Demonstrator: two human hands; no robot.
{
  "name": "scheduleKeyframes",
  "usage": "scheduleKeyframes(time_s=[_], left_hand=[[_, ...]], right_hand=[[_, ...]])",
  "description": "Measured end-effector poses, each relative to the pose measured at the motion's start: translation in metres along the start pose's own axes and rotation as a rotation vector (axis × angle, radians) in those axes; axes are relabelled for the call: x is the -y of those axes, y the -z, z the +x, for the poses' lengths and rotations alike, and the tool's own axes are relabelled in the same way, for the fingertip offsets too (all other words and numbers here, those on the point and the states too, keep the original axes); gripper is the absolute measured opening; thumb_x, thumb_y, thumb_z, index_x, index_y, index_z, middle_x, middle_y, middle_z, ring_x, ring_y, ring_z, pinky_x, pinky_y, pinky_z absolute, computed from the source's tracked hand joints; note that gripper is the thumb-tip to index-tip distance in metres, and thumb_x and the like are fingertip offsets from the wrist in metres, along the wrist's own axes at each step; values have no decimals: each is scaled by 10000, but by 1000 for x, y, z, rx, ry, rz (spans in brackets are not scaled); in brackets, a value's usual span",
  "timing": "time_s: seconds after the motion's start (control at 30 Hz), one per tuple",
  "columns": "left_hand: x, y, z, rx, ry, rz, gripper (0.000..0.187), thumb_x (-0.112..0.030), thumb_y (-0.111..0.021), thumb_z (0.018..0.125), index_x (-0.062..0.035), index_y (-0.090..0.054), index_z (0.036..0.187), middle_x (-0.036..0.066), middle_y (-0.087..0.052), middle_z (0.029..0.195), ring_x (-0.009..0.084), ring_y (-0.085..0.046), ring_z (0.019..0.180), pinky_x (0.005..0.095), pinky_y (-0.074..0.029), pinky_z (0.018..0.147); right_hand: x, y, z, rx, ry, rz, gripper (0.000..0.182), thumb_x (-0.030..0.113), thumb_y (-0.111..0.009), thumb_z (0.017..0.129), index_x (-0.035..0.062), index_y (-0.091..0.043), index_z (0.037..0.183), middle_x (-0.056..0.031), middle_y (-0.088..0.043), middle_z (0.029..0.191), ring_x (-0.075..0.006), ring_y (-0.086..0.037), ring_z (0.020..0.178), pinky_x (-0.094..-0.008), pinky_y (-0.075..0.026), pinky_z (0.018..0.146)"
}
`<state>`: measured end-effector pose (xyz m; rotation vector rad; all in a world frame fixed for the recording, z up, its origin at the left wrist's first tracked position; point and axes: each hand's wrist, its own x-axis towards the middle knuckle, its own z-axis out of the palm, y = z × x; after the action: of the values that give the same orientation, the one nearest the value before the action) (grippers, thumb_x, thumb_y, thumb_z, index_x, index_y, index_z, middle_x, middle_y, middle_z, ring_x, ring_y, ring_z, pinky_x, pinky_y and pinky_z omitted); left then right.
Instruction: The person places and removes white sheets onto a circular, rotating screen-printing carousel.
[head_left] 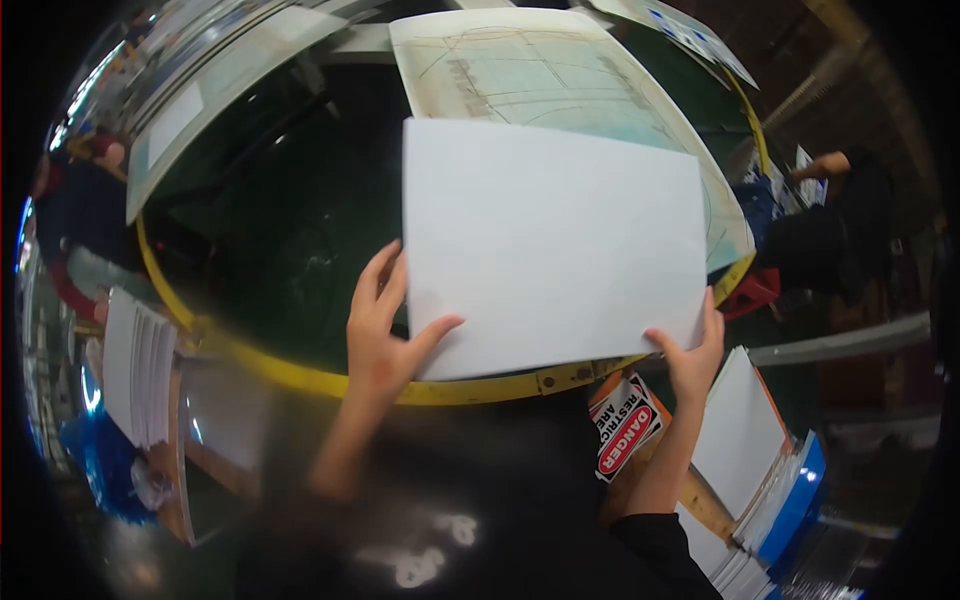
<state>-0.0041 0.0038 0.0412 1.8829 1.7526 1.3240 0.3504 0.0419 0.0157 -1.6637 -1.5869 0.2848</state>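
Note:
A blank white sheet (555,250) is held up between both hands, above a yellow curved rail (470,390). My left hand (385,325) grips its lower left edge, thumb on the front face and fingers at the side. On the lower right corner, my right hand (690,350) is closed, its thumb also on the front. Behind the sheet lies a pale board (530,70) with worn marks and curved lines, partly covered by it. The underside of the sheet is hidden.
Red-and-white danger signs (628,430) lie below the rail near my right forearm. White sheets (740,430) are stacked at the right, more (135,370) at the left. Another pale board (230,85) is upper left. Co-workers (830,230) (85,210) stand on both sides.

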Motion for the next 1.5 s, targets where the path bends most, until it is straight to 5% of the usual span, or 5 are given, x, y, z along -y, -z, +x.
scheduleKeyframes(time_s=[0.13,0.37,0.53,1.23,1.5], left_hand=[[55,0,41,171,-79,209,838,-462,-773,618,-79,-479,1303,279,-247,1403,446,-153,1307,498,-210,1054],[142,1,114,194,-2,365,943,-677,-711,547,-193,-481,1323,316,-94,1452,530,1,1313,607,-18,1042],[167,14,135,264,108,420,1025,-722,-722,450,-246,-480,1325,301,-16,1469,527,157,1309,641,80,1010],[176,15,126,380,316,583,1048,-683,-762,405,-304,-456,1333,181,72,1507,481,187,1321,700,104,966],[171,15,124,345,382,527,1018,-602,-811,418,-308,-463,1327,179,48,1509,482,130,1329,605,35,1057]], right_hand=[[0,-32,52,-58,89,-133,864,177,-822,545,-21,-436,1293,-167,-534,1090,-297,-530,1029,-362,-417,893],[40,-94,108,-62,179,-352,938,533,-761,587,-14,-449,1283,-178,-544,1132,-295,-531,1050,-416,-320,924],[66,-123,119,37,160,-437,953,566,-743,584,-24,-451,1273,-202,-542,1119,-306,-526,1045,-459,-275,922],[62,-156,123,180,153,-523,967,567,-731,585,-35,-438,1283,-225,-537,1129,-340,-505,1081,-505,-213,971],[54,-164,125,213,122,-533,949,558,-730,590,4,-434,1302,-219,-537,1135,-346,-507,1092,-532,-211,983]])
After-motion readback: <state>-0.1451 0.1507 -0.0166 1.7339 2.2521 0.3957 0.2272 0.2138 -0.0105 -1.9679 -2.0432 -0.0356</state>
